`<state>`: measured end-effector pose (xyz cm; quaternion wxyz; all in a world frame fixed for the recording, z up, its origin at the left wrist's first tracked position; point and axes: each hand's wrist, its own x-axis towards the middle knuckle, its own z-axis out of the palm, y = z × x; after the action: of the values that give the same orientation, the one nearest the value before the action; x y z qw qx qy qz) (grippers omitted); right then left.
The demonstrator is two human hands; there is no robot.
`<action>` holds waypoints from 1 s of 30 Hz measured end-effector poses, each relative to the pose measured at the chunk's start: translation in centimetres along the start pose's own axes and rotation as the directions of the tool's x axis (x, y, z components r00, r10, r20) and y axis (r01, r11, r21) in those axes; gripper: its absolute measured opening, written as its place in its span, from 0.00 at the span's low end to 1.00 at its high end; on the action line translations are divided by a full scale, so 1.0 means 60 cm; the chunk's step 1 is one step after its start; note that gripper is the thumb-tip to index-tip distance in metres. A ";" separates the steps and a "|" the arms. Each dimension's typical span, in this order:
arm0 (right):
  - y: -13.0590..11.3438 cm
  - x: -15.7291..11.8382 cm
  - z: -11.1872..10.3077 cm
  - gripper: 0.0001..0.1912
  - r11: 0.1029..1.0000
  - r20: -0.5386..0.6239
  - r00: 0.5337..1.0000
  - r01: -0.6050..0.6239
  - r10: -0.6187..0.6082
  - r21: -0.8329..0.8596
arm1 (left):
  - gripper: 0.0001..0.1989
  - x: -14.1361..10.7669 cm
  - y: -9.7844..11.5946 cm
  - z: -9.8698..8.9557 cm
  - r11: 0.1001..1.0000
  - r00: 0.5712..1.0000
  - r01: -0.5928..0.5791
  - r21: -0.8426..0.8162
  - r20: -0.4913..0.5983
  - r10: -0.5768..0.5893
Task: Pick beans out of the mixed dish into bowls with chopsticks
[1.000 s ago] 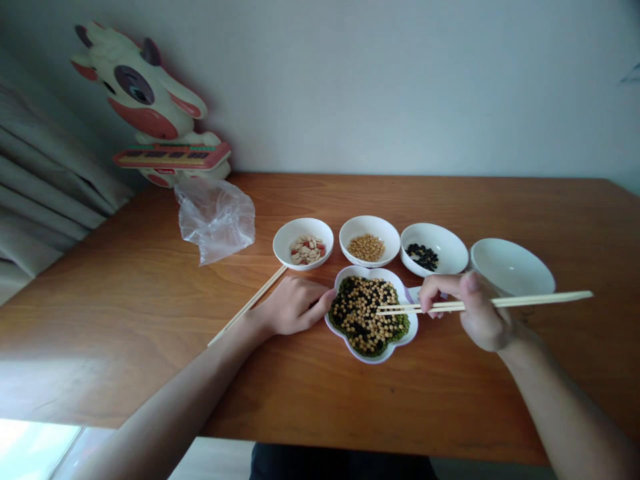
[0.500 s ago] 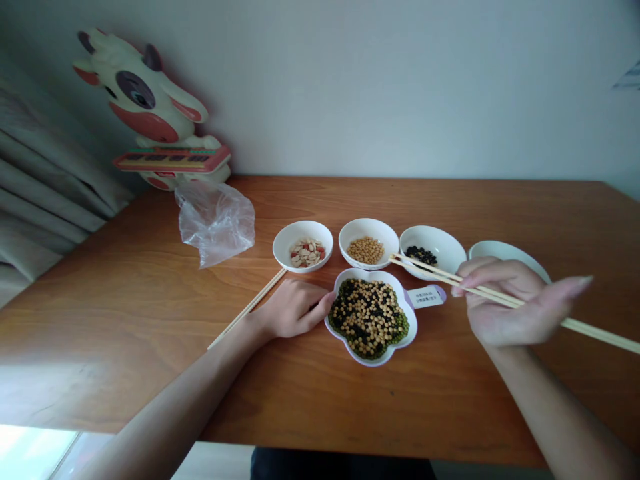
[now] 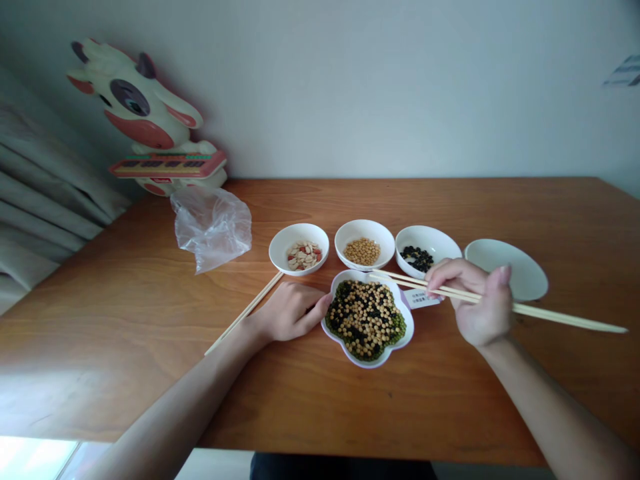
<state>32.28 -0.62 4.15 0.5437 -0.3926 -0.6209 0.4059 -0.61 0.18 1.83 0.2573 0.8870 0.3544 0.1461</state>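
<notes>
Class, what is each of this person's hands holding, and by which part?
The right hand holds chopsticks around their middle. The left hand holds nothing.

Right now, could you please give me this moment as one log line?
left hand: beside flower-shaped bean dish | right hand: holds chopsticks, tips at rim

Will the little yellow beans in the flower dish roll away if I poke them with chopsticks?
Probably yes: the yellow beans look small, round and smooth, so they likely roll when pushed. Those on top of the heap in the flower-shaped dish may slide off first. They may also slip between the thin chopsticks.
</notes>
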 end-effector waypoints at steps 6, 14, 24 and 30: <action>-0.007 -0.005 0.000 0.35 0.993 0.373 0.926 -0.023 0.063 -0.112 | 0.23 -0.001 -0.004 0.002 1.000 1.000 0.005 0.002 -0.001 -0.005; -0.012 0.001 -0.002 0.38 0.990 0.525 0.850 0.038 0.038 -0.133 | 0.23 -0.002 -0.002 0.000 1.000 1.000 0.007 -0.013 -0.006 -0.007; -0.005 -0.007 0.009 0.41 0.986 0.552 0.830 0.009 0.087 -0.169 | 0.24 -0.002 -0.003 0.000 1.000 1.000 -0.008 0.000 -0.009 0.008; -0.001 -0.008 0.007 0.41 0.981 0.562 0.818 -0.015 0.124 -0.194 | 0.24 -0.002 0.000 -0.002 1.000 1.000 0.005 -0.014 -0.006 -0.005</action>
<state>31.92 -1.12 4.01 0.2793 -0.3231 -0.7747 0.4664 -0.72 0.14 1.95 0.2626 0.8839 0.3563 0.1508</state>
